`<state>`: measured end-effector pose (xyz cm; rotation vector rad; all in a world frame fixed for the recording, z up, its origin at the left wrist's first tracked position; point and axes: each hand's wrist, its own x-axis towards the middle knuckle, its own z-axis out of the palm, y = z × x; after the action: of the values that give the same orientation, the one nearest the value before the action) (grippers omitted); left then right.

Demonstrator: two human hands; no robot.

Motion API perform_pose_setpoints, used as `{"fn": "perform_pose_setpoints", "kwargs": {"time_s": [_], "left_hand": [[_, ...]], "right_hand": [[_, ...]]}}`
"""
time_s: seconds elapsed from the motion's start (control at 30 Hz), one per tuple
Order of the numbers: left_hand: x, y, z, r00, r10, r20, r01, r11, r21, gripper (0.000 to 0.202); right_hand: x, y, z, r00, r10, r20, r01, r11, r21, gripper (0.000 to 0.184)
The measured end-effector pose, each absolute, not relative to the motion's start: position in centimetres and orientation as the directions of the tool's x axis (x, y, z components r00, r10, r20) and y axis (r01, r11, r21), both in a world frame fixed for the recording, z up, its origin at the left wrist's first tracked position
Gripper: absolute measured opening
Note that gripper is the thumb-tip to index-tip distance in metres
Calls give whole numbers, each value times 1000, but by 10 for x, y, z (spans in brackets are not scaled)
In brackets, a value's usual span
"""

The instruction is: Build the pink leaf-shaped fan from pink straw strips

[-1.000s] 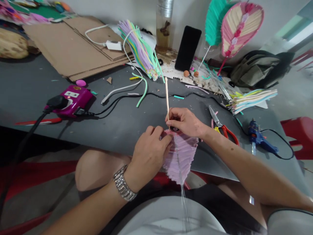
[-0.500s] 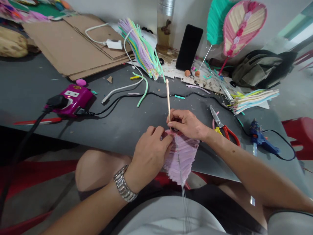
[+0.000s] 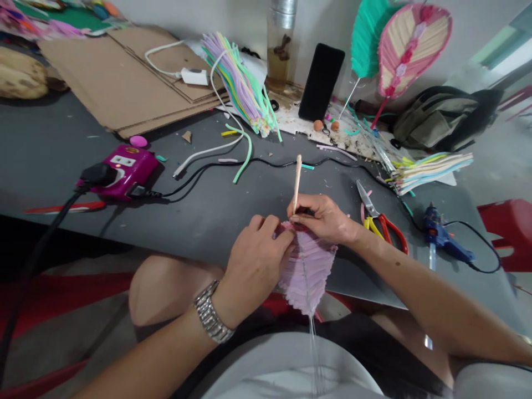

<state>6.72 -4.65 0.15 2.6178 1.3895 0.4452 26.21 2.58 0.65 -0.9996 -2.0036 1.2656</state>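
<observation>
dark grey worktable (image 3: 50, 144), white wall (image 3: 187, 16), red plastic stool (image 3: 509, 233), grey floor (image 3: 499, 166)

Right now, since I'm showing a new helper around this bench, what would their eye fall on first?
Most likely the lilac feather-shaped piece, held by the left hand and right hand over the front edge of the grey table, with a wooden stick rising from the right hand's fingers. Behind, a pink-and-cream leaf shape and teal feather shape stand out at back right.

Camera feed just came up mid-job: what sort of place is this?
Likely a handicraft workbench or small workshop: there's a blue hot glue gun, a bundle of pastel craft strips, and a finished leaf-shaped decoration.
</observation>
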Motion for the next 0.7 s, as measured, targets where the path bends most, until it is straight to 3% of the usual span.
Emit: {"fn": "perform_pose_setpoints", "kwargs": {"time_s": [0.2, 0.7], "left_hand": [[66, -47, -1, 517, 831, 206, 787, -556, 267, 26], [67, -48, 1, 523, 826, 210, 790, -563, 245, 26]], "right_hand": [[263, 26, 0, -412, 908, 79, 157, 156, -975, 16], [257, 20, -3, -476, 858, 193, 298, 364, -883, 11]]}}
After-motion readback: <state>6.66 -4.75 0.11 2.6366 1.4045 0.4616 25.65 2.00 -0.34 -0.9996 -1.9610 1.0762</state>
